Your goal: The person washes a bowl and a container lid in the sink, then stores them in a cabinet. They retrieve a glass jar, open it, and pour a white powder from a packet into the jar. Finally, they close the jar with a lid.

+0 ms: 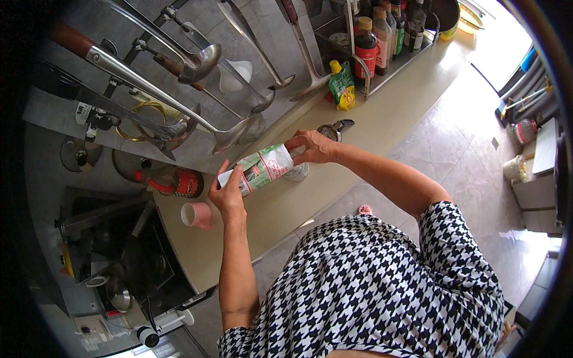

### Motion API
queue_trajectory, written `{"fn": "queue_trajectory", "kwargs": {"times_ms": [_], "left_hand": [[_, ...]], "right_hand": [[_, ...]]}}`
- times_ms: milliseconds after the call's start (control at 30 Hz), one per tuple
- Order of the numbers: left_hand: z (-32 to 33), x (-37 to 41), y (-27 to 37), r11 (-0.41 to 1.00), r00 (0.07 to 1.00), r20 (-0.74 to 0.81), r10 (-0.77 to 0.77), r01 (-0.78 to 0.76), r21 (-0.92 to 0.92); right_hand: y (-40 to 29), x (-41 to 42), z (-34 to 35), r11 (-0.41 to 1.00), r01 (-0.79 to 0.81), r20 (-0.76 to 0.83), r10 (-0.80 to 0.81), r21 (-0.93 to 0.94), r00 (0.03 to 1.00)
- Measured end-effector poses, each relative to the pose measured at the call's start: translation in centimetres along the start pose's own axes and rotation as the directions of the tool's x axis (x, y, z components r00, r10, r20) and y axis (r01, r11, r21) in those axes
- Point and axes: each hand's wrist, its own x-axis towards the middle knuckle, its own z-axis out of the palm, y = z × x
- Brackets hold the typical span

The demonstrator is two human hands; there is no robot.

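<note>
Both hands hold a white and green printed packet (264,169) above the kitchen counter, tilted, with its upper right end raised. My left hand (229,191) grips the lower left end, thumb over the front face. At the other end, my right hand (313,147) pinches the packet's edge with bent fingers. Partly hidden below the packet and the right hand stands a clear glass vessel (298,172). A lid with a dark handle (332,132) lies just beyond the right hand. Left of my left hand is a pink mug (197,215) on the counter.
Ladles and spatulas (241,129) hang from a wall rail above the counter. A red-capped oil bottle (172,181) stands near the black stove (152,255). A green and yellow spouted pouch (342,87) leans by a metal rack of sauce bottles (366,49).
</note>
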Motion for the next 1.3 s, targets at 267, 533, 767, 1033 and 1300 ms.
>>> {"fn": "queue_trajectory", "kwargs": {"times_ms": [267,533,767,1033,1300], "left_hand": [[0.0,-0.1,0.0,1.0,1.0,0.011,0.013,-0.013,-0.024],[-0.1,-0.4,0.3,1.0,1.0,0.014,0.013,-0.013,-0.015],[-0.4,0.1,-0.3,0.999,1.0,0.009,0.022,-0.022,-0.031],[-0.7,0.1,-0.1,1.0,1.0,0.021,0.01,-0.009,-0.024],[-0.4,0.3,-0.2,0.999,1.0,0.024,-0.015,0.016,-0.031]], "right_hand": [[0.6,0.1,0.3,0.998,0.03,-0.027,-0.032,-0.058,0.999],[0.5,0.0,0.4,0.998,0.037,-0.02,-0.038,-0.057,0.999],[0.7,0.1,0.6,0.994,0.062,-0.035,-0.065,-0.095,0.997],[0.1,0.2,0.5,0.995,0.052,-0.037,-0.056,-0.085,0.998],[0.8,0.0,0.6,0.996,0.052,-0.051,-0.055,-0.068,0.997]]}}
